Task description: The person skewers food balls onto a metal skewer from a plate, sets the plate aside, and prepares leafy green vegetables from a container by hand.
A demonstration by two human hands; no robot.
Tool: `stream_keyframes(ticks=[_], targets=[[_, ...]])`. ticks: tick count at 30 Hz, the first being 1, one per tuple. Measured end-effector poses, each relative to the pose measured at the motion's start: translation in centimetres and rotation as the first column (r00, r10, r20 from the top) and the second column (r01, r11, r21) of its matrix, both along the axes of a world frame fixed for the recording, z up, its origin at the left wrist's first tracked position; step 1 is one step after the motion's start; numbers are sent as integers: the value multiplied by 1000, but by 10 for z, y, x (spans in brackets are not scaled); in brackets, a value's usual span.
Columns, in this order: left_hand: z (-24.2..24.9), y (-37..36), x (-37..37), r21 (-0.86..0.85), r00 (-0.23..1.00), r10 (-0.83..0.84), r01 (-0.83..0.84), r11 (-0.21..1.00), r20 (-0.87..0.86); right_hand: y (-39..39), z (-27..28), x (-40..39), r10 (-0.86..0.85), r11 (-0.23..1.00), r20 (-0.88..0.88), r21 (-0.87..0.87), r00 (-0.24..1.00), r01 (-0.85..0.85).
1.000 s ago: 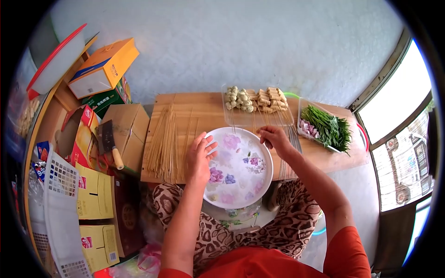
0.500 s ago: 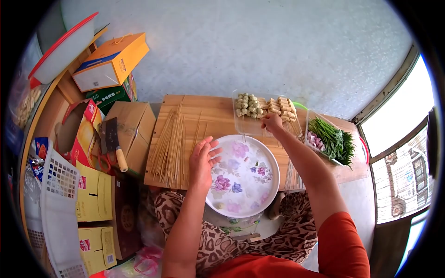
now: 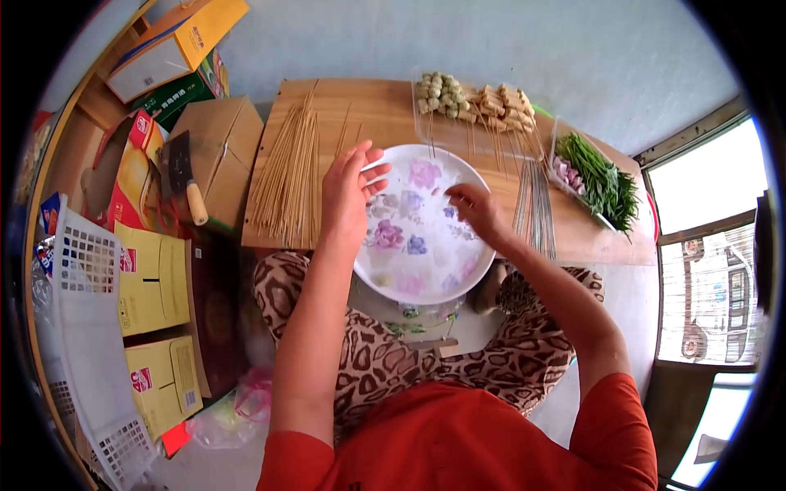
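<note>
My left hand [image 3: 350, 188] is raised over the left rim of a round white tray [image 3: 385, 277] printed with purple flowers. Its fingers are apart and nothing is in them. Over the right half of the tray hangs my right hand [image 3: 479, 211], its fingers loosely bent and apart, with nothing visible in them. Beyond the tray, a clear plastic container [image 3: 442, 129] holds skewered greenish-grey balls [image 3: 442, 94] and skewered tan rolls [image 3: 503, 106], their sticks pointing toward me. Left of my left hand lies a pile of bamboo skewers [image 3: 288, 176].
Thin metal skewers [image 3: 536, 204] lie right of the tray on the wooden table [image 3: 385, 106]. Farther right, a container holds green leafy vegetables [image 3: 602, 176] and pinkish pieces [image 3: 567, 174]. A cleaver [image 3: 182, 168] rests against a cardboard box [image 3: 217, 143] at left, near yellow boxes [image 3: 155, 278].
My right hand has come back from the container of skewered food to above the tray. My left hand stays by the tray's left rim. The view has tilted downward.
</note>
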State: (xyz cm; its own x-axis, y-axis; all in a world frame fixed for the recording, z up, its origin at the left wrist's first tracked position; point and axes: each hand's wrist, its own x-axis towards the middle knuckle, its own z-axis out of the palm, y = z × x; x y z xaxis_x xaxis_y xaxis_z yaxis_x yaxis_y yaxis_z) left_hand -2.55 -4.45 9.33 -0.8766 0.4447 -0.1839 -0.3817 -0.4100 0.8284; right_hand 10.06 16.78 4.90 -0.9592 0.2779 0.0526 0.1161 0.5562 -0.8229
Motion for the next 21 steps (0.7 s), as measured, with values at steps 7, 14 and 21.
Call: stream_keyframes(ticks=[7,14,21], targets=[[-11,7,5,-19,999,5,-4,1000,42,-83,-59,41,294,927,1,242,956,-286],[-17,9,5,-22,999,-2,3,1000,51,-117,-83,33,586,694,38,492,810,-525],[-12,7,9,-54,998,-7,10,999,59,-118,-79,30,512,718,172,452,842,-529]])
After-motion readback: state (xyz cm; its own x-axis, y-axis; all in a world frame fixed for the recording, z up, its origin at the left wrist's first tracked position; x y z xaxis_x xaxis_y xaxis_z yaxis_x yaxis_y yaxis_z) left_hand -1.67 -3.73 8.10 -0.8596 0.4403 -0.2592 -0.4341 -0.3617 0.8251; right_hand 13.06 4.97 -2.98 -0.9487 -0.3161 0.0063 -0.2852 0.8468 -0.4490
